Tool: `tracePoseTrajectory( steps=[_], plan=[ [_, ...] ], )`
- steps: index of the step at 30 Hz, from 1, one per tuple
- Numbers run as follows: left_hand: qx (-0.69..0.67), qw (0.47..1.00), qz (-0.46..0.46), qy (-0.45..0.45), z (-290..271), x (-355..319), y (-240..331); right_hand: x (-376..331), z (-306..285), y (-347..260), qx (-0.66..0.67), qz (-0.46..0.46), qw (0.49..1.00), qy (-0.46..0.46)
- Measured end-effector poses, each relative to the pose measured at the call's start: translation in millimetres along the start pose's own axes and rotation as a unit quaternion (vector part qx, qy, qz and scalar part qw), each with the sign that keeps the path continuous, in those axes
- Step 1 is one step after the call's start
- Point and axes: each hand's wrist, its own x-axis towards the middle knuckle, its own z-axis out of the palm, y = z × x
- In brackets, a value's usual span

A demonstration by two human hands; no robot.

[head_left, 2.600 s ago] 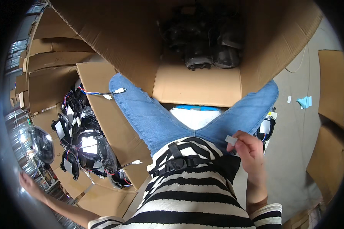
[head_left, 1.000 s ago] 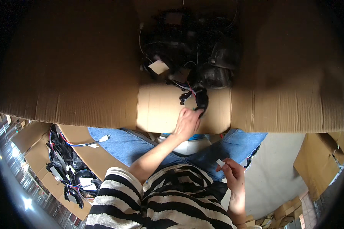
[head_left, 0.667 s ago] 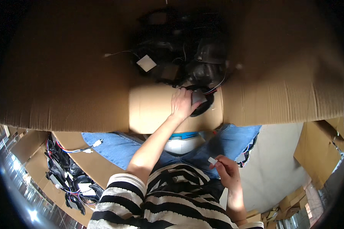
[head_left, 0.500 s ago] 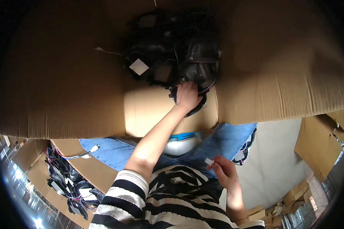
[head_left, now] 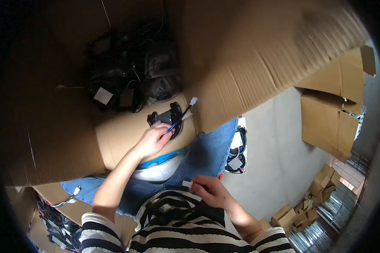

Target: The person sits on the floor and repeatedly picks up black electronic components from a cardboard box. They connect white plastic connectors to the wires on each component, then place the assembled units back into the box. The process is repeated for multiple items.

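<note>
My left hand (head_left: 151, 141) is closed on a bundle of dark and blue wires (head_left: 179, 119) at the near side of a large cardboard box. White connectors (head_left: 193, 101) end the wires, pointing up and to the right. Beneath them, on the box's bare cardboard, lies a black plastic part (head_left: 175, 111), partly hidden by my fingers. Close to my lap, my right hand (head_left: 212, 192) pinches a small white rectangular piece (head_left: 187, 184); whether it is a label or a connector I cannot tell.
Several black parts (head_left: 160, 63) lie deep in the shaded box (head_left: 232, 84), one bearing a white square label (head_left: 103, 96). Another open box at lower left holds black parts with wires (head_left: 57, 223). More wired parts (head_left: 236, 152) lie right of my leg. Cardboard boxes (head_left: 331, 114) stand at right.
My left hand has drawn back from the pile and now grips wires above the black part. My right hand keeps the white piece. The whole view has swung toward the right.
</note>
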Motion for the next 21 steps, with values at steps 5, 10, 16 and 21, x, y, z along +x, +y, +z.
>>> tracePoseTrajectory(
  steps=[5,10,16,21],
  plan=[
    [-0.242,0.954,-0.175,0.016,-5,-67,53,-6,14,-18,-0.067,-0.064,0.996,-0.01],
    [-0.156,0.983,-0.075,0.066,-20,-105,107,-24,24,-36,-0.123,-0.122,0.984,-0.049],
    [-0.21,0.975,-0.067,0.004,-24,-153,119,-40,37,-44,-0.14,-0.187,0.971,-0.051],
    [-0.276,0.961,0.007,-0.03,-16,-177,120,-51,42,-38,-0.138,-0.224,0.964,-0.041]
  ],
)
